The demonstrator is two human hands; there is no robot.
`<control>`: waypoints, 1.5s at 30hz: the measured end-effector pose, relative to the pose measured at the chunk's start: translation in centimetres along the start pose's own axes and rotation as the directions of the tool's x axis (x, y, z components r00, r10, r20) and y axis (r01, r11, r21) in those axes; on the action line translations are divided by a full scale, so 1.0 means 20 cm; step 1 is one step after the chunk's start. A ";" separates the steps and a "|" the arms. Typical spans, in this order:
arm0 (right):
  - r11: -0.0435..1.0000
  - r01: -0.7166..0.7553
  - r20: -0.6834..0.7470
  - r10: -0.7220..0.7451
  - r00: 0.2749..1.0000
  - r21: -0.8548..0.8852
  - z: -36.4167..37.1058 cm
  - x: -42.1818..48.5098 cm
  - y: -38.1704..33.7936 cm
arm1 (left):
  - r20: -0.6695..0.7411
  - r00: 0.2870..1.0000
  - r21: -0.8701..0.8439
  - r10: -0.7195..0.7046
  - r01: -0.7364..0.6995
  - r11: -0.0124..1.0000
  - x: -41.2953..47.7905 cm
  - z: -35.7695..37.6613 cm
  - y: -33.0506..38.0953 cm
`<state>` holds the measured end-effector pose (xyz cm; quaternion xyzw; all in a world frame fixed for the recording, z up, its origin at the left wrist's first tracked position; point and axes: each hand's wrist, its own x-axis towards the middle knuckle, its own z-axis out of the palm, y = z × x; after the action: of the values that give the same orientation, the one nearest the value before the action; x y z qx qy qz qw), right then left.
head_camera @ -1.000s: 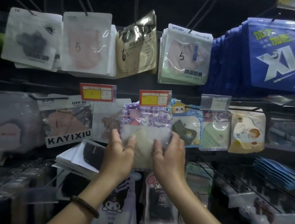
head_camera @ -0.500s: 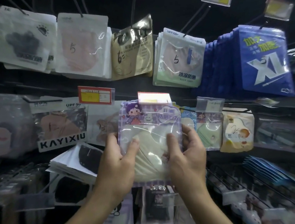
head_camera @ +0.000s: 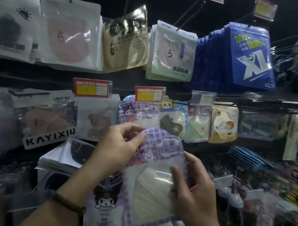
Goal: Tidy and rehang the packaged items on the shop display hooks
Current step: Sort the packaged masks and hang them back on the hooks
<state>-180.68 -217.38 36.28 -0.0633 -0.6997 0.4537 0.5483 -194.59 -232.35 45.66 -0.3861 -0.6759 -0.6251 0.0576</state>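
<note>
Right now the person is holding one purple checked packet [head_camera: 154, 182] off the rack, just below the red price tag [head_camera: 149, 94] & the matching packets [head_camera: 135, 112] hanging under it; prob. mid-rehang. Next move is calling for a lift, then lining up the packet's top hole w/ the hook tip (hole too small to see). The left hand [head_camera: 118, 149] is pinching the top-left edge, fingertips [head_camera: 140, 139] curled close together. The right hand [head_camera: 197, 193] is gripping the lower right side, thumb [head_camera: 176, 175] lying flat across the clear window.
</note>
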 end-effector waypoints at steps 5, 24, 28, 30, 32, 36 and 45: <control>1.000 -0.008 -0.073 0.007 0.997 -0.015 -0.05 -0.03 0.03 | -0.030 0.981 0.086 0.191 -0.188 0.978 -0.02 0.14 -0.01; 0.964 0.261 -0.191 -0.264 0.945 -0.039 -0.74 0.80 0.30 | -0.080 0.849 0.230 0.523 -0.495 0.838 0.31 1.16 0.21; 0.948 0.317 -0.171 -0.310 0.935 0.016 -0.87 1.04 0.41 | -0.123 0.822 0.260 0.555 -0.513 0.818 0.44 1.35 0.20; 0.943 0.328 -0.157 -0.316 0.936 0.055 -0.90 1.14 0.46 | -0.149 0.799 0.302 0.582 -0.524 0.796 0.50 1.42 0.19; 0.926 0.374 -0.155 -0.364 0.918 0.040 -0.92 1.22 0.49 | -0.187 0.749 0.358 0.636 -0.551 0.754 0.54 1.46 0.19; 0.900 0.434 -0.152 -0.424 0.893 0.036 -0.92 1.32 0.51 | -0.229 0.675 0.453 0.701 -0.564 0.691 0.59 1.47 0.20; 0.922 0.381 -0.158 -0.367 0.917 0.067 -0.91 1.39 0.54 | -0.232 0.677 0.470 0.699 -0.551 0.690 0.65 1.52 0.21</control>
<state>-180.95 -184.61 48.23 0.0659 -0.6353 0.3681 0.6757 -188.87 -199.79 49.92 -0.4456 -0.5754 -0.4937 0.4761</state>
